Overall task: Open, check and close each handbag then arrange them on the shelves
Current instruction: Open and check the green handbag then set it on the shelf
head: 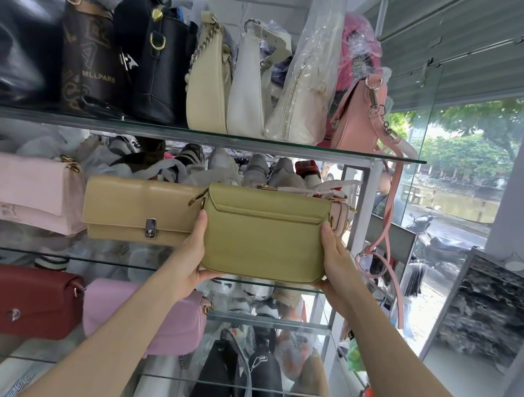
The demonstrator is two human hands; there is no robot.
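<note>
An olive-green handbag (265,235) with its flap closed is upright at the right end of the middle glass shelf (79,259). My left hand (195,253) grips its lower left corner, thumb up along the side. My right hand (334,261) grips its lower right corner the same way. Whether the bag's bottom touches the shelf is unclear. To its left a tan clasp bag (139,210) and a pale pink bag (15,189) lie on the same shelf.
The top shelf (261,141) is packed with black, brown, cream, white and salmon bags (358,117). Below are a red bag (20,300) and a lilac bag (145,316). A salmon strap (387,248) hangs down the shelf's right side. A window is at right.
</note>
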